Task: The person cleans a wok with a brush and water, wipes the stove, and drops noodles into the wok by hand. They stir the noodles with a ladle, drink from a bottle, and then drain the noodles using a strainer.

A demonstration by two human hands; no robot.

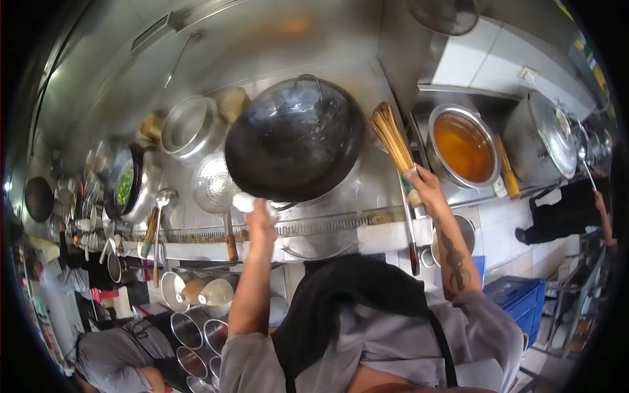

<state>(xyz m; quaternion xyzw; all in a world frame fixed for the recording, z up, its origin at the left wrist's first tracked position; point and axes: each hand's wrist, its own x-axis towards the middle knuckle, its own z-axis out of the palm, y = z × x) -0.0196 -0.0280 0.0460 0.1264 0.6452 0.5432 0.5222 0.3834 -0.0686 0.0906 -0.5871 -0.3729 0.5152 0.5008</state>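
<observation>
Black apron (pixel 341 295) right under the camera, both arms raised above it. Left hand (pixel 262 219), fingers curled tight on a white cloth (pixel 244 202) at the near edge of the black wok (pixel 295 147), tilted on the stove. Right hand (pixel 426 187) is clenched round the bamboo brush (pixel 393 137), bristles just beside the wok's rim. A pot of orange liquid (pixel 464 147) stands right.
</observation>
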